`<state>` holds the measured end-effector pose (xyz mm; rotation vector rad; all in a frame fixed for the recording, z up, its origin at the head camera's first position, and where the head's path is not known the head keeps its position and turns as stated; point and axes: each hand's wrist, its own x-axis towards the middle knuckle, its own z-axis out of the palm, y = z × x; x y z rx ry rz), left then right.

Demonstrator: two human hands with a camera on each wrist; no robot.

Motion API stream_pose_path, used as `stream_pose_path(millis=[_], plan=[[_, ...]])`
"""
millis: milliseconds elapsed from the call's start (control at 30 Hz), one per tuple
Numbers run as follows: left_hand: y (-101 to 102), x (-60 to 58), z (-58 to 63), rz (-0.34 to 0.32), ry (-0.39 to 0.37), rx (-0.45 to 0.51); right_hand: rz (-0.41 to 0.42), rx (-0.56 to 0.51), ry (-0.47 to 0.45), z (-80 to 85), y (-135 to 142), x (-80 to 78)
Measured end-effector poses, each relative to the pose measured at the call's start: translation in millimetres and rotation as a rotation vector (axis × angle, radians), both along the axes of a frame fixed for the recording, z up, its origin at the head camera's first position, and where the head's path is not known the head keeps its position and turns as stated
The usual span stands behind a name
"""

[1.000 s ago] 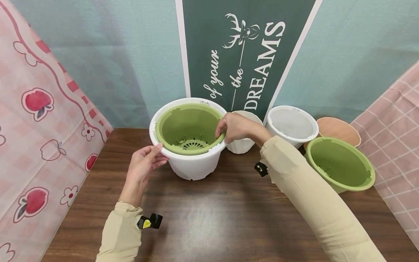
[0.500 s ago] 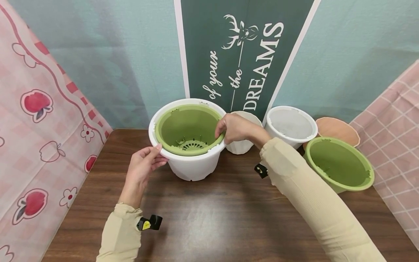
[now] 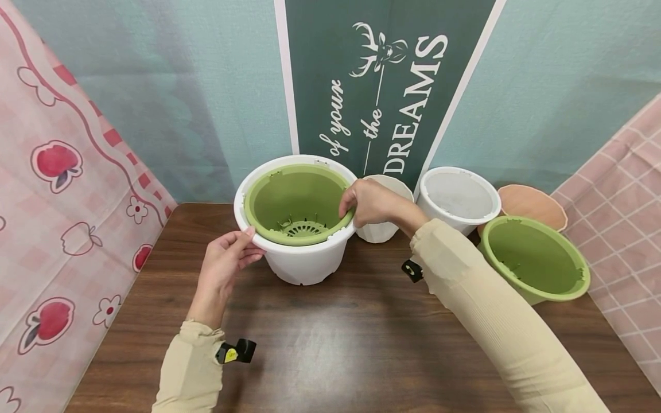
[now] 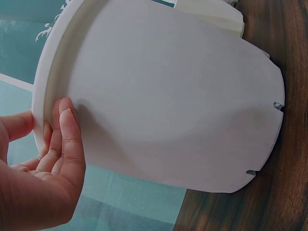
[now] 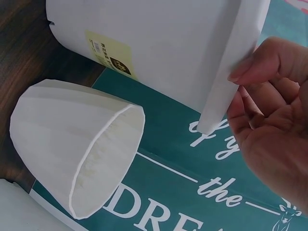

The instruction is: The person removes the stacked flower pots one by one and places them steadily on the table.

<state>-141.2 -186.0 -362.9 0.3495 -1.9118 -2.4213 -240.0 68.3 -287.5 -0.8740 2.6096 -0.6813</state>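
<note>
A large white flowerpot [image 3: 304,267] stands on the table near the back cloth, with a green flowerpot [image 3: 299,195] nested inside it. The green pot's slotted bottom shows, and its rim lies within the white rim. My left hand [image 3: 227,267] pinches the white pot's rim at the front left. In the left wrist view the thumb is on the outer edge and the fingers of the left hand [image 4: 53,163] curl under the lip. At the right side of the rims my right hand [image 3: 374,201] grips, its fingers bent over into the green pot; the right wrist view shows the thumb at the white rim.
Right of the nested pots stand a small faceted white pot [image 3: 379,229], another white pot [image 3: 459,198], an orange pot [image 3: 534,206] and a second green pot [image 3: 537,258]. Cloths hang behind and on both sides of the wooden table [image 3: 320,344].
Both hands keep their holds on the nested pots. The whole head view has shifted very slightly; nothing else has visibly moved.
</note>
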Motion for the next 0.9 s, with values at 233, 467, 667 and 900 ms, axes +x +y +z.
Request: stream_pose_path(millis=[233, 467, 667, 900], plan=[[0.6, -0.2, -0.5, 0.006, 0.009, 0.005, 0.066, 0.046, -0.015, 3.8, -0.9, -1.1], [-0.8, -0.9, -1.5, 0.003, 0.001, 0.0, 0.136, 0.161, 0.011, 5.0, -3.9, -3.0], [-1.2, -1.0, -1.5, -0.005, -0.004, 0.0, 0.116, 0.146, 0.008, 3.7, -2.9, -3.2], [-1.0, -0.4, -0.6, -0.005, 0.002, -0.001, 0.088, 0.124, 0.029, 2.5, -3.7, -3.5]])
